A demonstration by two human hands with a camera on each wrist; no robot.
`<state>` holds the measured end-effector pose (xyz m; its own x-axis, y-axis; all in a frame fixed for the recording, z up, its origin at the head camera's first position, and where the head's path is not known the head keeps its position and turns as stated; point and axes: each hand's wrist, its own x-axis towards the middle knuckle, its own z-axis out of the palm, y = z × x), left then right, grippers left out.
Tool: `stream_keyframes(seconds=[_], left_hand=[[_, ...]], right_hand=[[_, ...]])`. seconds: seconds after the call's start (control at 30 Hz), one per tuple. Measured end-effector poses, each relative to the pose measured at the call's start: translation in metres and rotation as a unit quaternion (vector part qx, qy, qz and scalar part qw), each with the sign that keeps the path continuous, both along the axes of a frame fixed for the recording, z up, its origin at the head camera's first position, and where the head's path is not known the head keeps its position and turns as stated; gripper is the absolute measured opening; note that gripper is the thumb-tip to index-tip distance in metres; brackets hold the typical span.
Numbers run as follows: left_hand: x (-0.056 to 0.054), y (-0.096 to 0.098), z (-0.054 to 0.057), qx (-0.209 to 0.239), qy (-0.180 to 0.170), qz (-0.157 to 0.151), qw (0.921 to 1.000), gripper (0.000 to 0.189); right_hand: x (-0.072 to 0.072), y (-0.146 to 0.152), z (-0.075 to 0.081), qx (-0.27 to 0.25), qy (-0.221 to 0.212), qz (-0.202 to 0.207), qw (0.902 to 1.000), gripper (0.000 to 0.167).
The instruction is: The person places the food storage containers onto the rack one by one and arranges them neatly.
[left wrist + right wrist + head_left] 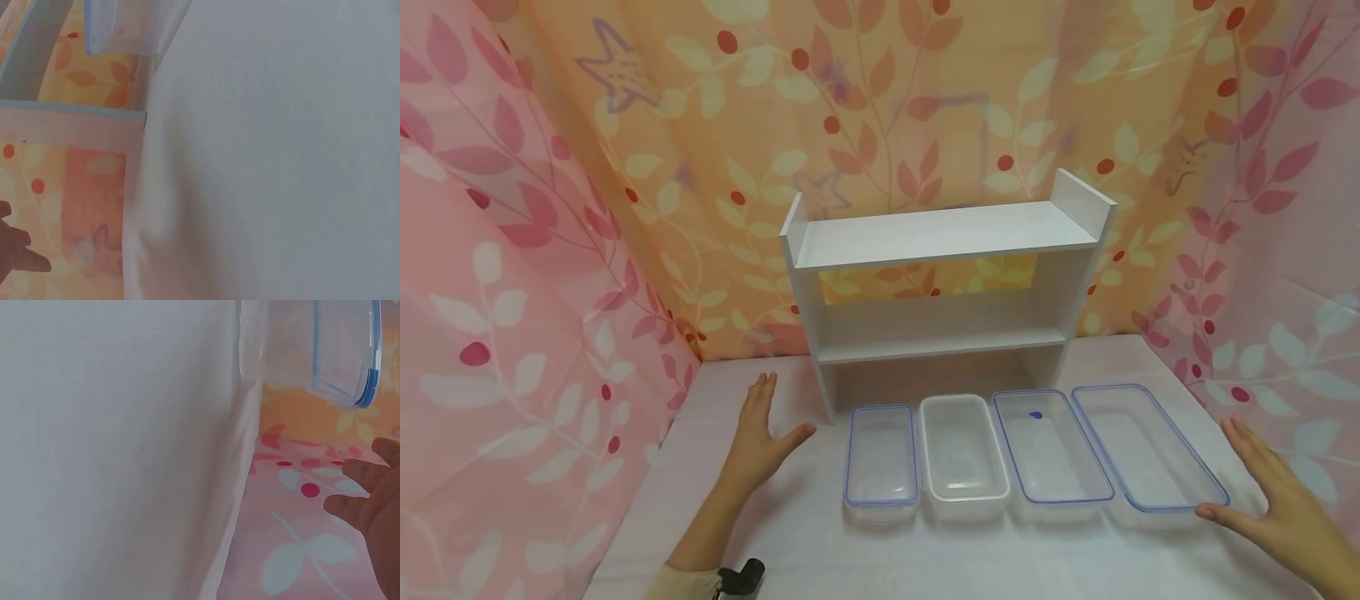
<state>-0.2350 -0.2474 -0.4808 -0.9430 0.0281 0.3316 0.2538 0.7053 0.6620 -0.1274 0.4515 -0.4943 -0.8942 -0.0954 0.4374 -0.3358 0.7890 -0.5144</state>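
Note:
Four is avoided here: several clear plastic food containers stand in a row on the white table. Leftmost is a small blue-rimmed container (pixel 882 458); beside it is a white-rimmed container (pixel 964 450). Further right come a blue-rimmed container with a blue mark (pixel 1052 450) and a wide blue-rimmed container (pixel 1150 450). My left hand (pixel 762 446) hovers left of the row, fingers extended and thumb spread, holding nothing. At the right end my right hand (pixel 1273 500) is spread too, its thumb tip right at the wide container's corner. Both hands also show partly in their wrist views.
Behind the containers stands a white two-tier shelf (pixel 943 346) with raised side panels. Patterned curtains (pixel 880 108) enclose the white-covered table (pixel 820 550) at the back and both sides. A black strap piece (pixel 743 577) sits at the left wrist.

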Motion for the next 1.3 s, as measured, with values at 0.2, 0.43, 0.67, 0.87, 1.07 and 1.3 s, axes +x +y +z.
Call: stream_keyframes(seconds=[0.2, 0.43, 0.67, 0.87, 1.07, 1.3], left_hand=[[-0.006, 0.010, -0.003, 0.054, 0.015, -0.003, 0.9984, 0.110], [-0.015, 0.022, -0.008, 0.109, 0.005, -0.011, 0.9940, 0.105], [-0.020, 0.037, -0.013, 0.216, -0.033, -0.028, 0.9754, 0.099], [-0.028, 0.045, -0.019, 0.288, -0.052, -0.045, 0.9551, 0.093], [-0.033, 0.050, -0.026, 0.322, -0.053, -0.063, 0.9430, 0.087], [-0.038, 0.055, -0.028, 0.349, -0.050, -0.062, 0.9339, 0.082]], right_hand=[[-0.002, -0.002, -0.006, -0.001, 0.011, -0.004, 0.9999, 0.124], [-0.003, -0.003, -0.009, -0.021, -0.018, 0.005, 0.9996, 0.122], [-0.002, -0.004, -0.012, -0.034, -0.039, 0.013, 0.9986, 0.121], [-0.004, -0.004, -0.017, -0.041, -0.038, 0.018, 0.9983, 0.122], [-0.005, -0.003, -0.023, -0.040, -0.042, 0.036, 0.9976, 0.119], [-0.005, -0.005, -0.030, -0.068, -0.061, 0.073, 0.9932, 0.114]])
